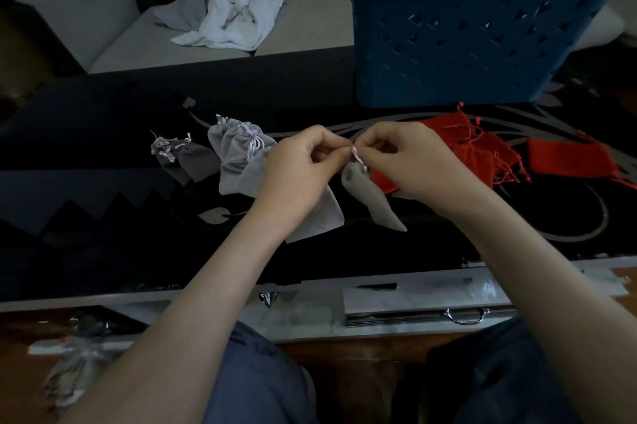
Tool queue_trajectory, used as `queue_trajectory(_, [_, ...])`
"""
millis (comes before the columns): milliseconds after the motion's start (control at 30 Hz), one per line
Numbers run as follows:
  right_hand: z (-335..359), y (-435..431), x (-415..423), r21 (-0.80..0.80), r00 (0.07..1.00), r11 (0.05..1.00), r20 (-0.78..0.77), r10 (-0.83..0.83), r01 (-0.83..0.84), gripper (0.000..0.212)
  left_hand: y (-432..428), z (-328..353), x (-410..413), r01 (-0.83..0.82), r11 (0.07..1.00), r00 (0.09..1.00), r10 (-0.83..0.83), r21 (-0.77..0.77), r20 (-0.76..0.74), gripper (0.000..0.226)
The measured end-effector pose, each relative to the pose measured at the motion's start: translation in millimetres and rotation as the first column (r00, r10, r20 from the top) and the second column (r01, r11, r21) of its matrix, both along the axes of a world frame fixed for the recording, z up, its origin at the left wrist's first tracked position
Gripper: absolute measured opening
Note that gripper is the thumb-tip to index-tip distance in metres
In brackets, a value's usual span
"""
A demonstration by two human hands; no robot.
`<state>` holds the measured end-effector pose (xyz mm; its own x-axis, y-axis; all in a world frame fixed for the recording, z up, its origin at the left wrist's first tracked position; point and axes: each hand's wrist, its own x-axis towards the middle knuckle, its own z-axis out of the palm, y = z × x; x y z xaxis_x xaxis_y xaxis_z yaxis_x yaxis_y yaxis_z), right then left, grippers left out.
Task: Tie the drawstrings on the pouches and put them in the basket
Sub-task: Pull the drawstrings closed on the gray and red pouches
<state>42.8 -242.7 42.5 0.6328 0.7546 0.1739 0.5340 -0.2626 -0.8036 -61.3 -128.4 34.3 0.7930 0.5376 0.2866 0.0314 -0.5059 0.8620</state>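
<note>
Dim light falls on a dark bench (pixel 103 147) with a pale grey leaf pattern. Behind it stands a light grey sofa (pixel 103 27), and a heap of crumpled white and grey cloths (pixel 234 16) lies on its seat. At the far right of the bench stands a blue plastic basket (pixel 465 44) with triangular holes in its wall.

In the middle, over the bench, the left hand (pixel 300 165) and the right hand (pixel 410 161) meet. The curled fingers (pixel 331 147) of both pinch the white drawstring (pixel 356 154) at the neck of a small grey fabric pouch (pixel 370 199), which hangs below them with its closed end toward the near side.

Just left of the left hand lies a cluster of light grey pouches (pixel 234 154), one of them reaching under that wrist. Further left are two darker grey pouches (pixel 186 161) with white cords. To the right of the right hand lies a pile of red fabric pouches (pixel 482 147) with frayed red strings, and one more red pouch (pixel 565 161) lies apart at the far right. A metal drawer handle (pixel 467 315) shows on the near edge.
</note>
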Motion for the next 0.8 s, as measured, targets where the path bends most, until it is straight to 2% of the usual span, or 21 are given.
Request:
queue_trajectory(200, [0.2, 1.6, -1.6, 0.054, 0.980, 0.998, -0.193, 0.040, -0.030, 0.015, -2.6, -1.1, 1.7, -0.099, 0.988, 0.995, 0.101, 0.115, -0.007, 0.012])
queue_trajectory(333, [3.1, -0.8, -3.6, 0.075, 0.952, 0.993, -0.287, 0.109, -0.091, 0.021, -3.9, 2.3, -0.5, -0.067, 0.973, 0.997, 0.070, 0.220, -0.007, 0.011])
queue_trajectory(433, [5.3, -1.5, -6.4, 0.128, 0.928, 0.981, -0.327, 0.177, -0.142, 0.018, -5.0, 3.6, -3.1, -0.047, 0.952, 0.999, 0.040, 0.303, 0.028, 0.014])
queue_trajectory(567, [6.2, -1.8, -5.7, 0.186, 0.961, 0.973, -0.215, 0.176, -0.137, 0.015, -6.0, 1.4, -3.5, -0.058, 0.929, 0.996, 0.029, 0.366, 0.086, 0.017])
queue_trajectory(800, [5.0, -5.9, -1.7, 0.202, 0.980, 0.967, -0.084, 0.178, -0.158, 0.011, -10.4, -0.8, -1.4, -0.053, 0.934, 0.994, 0.016, 0.353, 0.107, 0.017])
